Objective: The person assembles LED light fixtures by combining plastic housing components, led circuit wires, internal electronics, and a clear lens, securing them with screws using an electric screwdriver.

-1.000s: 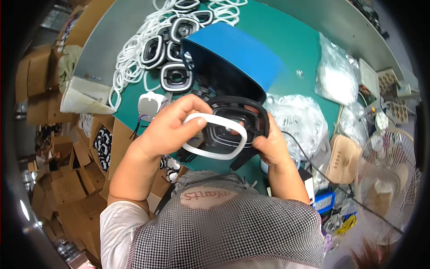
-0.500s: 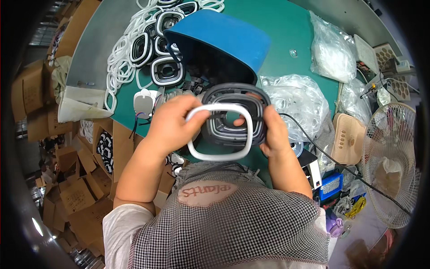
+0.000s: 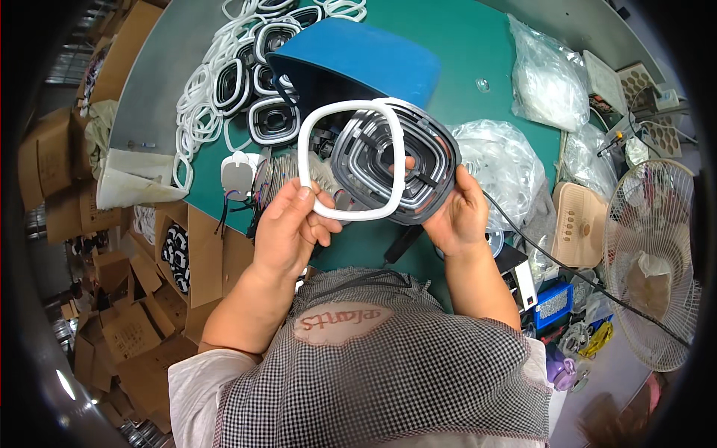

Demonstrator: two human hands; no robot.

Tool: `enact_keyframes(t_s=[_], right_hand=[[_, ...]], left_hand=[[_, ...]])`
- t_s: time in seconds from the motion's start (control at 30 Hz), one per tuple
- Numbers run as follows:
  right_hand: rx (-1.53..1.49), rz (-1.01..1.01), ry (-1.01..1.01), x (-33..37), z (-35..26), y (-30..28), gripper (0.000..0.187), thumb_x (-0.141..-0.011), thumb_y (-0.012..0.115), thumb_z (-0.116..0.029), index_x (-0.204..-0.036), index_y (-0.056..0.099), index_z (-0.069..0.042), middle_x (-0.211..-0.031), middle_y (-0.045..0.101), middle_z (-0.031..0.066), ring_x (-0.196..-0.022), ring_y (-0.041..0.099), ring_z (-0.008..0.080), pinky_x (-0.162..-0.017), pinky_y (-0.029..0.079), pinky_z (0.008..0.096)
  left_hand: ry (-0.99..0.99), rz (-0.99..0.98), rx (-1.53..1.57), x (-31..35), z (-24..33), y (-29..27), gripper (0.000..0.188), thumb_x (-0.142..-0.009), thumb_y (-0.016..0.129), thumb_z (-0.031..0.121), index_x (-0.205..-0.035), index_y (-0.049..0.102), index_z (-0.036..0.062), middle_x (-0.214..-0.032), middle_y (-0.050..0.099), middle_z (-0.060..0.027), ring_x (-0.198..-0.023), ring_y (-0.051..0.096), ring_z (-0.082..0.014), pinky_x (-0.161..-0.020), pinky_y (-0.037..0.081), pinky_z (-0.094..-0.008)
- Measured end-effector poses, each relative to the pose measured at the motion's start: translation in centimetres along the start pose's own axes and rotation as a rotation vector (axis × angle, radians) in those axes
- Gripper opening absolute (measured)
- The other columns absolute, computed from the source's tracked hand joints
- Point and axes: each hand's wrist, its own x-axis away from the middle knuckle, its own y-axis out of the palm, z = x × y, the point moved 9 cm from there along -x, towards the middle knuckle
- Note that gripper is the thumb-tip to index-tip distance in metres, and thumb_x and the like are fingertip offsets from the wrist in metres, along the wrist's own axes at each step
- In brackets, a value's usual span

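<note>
Between thumb and fingers, my left hand pinches the lower left corner of a white rounded-square ring. My right hand grips a black rounded-square housing with stepped, silvery-edged frames and an opening in its middle. The ring overlaps the housing's left part in view; whether they touch I cannot tell. Under the housing, a black handle-like piece shows above the green table. Behind both hands lies a blue bin, its dark open side facing me.
White rings and black housings with white rims crowd the table's far left. Thin plates stand left of the hands. Clear plastic bags lie on the right, with a black cable and a fan. Cardboard boxes fill the left.
The white ring has moved up and left, and my left hand now holds its lower left corner instead of its top. The black housing has turned and tilted in my right hand.
</note>
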Motion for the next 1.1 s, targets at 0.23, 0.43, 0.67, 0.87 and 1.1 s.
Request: enact_keyframes(t_s=[0.23, 0.43, 0.67, 0.87, 1.1], right_hand=[[0.023, 0.065, 0.033, -0.1, -0.2, -0.9, 0.059, -0.101, 0.023, -0.045, -0.133, 0.041, 0.002, -0.122, 0.057, 0.0202, -0.11, 0.059, 0.0314, -0.095, 0.048, 0.0457], [0.266, 0.133, 0.225, -0.2, 0.6, -2.0, 0.063, -0.1, 0.026, -0.049, -0.127, 0.048, 0.004, -0.098, 0.066, 0.02, -0.084, 0.068, 0.0296, -0.072, 0.059, 0.0402], [0.317, 0.254, 0.222, -0.5, 1.0, -1.9, 0.058, -0.101, 0.029, -0.045, -0.123, 0.05, 0.004, -0.097, 0.066, 0.0196, -0.082, 0.068, 0.0268, -0.074, 0.059, 0.0372], [0.375, 0.248, 0.202, -0.3, 0.5, -1.8, 0.061, -0.098, 0.034, -0.051, -0.121, 0.051, 0.004, -0.093, 0.066, 0.0156, -0.078, 0.068, 0.0223, -0.071, 0.058, 0.0329], [0.459, 0.299, 0.156, -0.6, 0.0, -1.8, 0.067, -0.097, 0.03, -0.056, -0.122, 0.05, 0.002, -0.089, 0.067, 0.0171, -0.074, 0.068, 0.0251, -0.065, 0.059, 0.0345]], left_hand=[[0.082, -0.007, -0.188, -0.7, 2.3, 0.2, 0.026, -0.099, 0.045, 0.024, -0.106, 0.054, 0.0008, -0.077, 0.057, -0.0039, -0.051, 0.048, -0.0074, -0.042, 0.036, -0.018], [0.228, -0.279, -0.764, -2.9, 4.3, 4.7, 0.027, -0.097, 0.048, 0.025, -0.101, 0.061, 0.0011, -0.074, 0.056, 0.0, -0.065, 0.05, -0.0081, -0.059, 0.04, -0.0224], [0.4, -0.203, -1.277, -3.9, 5.5, 7.7, 0.024, -0.095, 0.05, 0.023, -0.098, 0.061, 0.002, -0.081, 0.063, -0.015, -0.075, 0.061, -0.0285, -0.068, 0.048, -0.0355], [0.495, -0.089, -1.308, -3.8, 5.3, 7.2, 0.023, -0.094, 0.051, 0.022, -0.095, 0.061, 0.0019, -0.08, 0.063, -0.0166, -0.074, 0.061, -0.0327, -0.067, 0.048, -0.0382], [0.342, -0.081, -1.104, -4.9, 4.5, 5.5, 0.022, -0.094, 0.051, 0.022, -0.095, 0.061, 0.0021, -0.079, 0.063, -0.0165, -0.073, 0.062, -0.0316, -0.066, 0.048, -0.0373]])
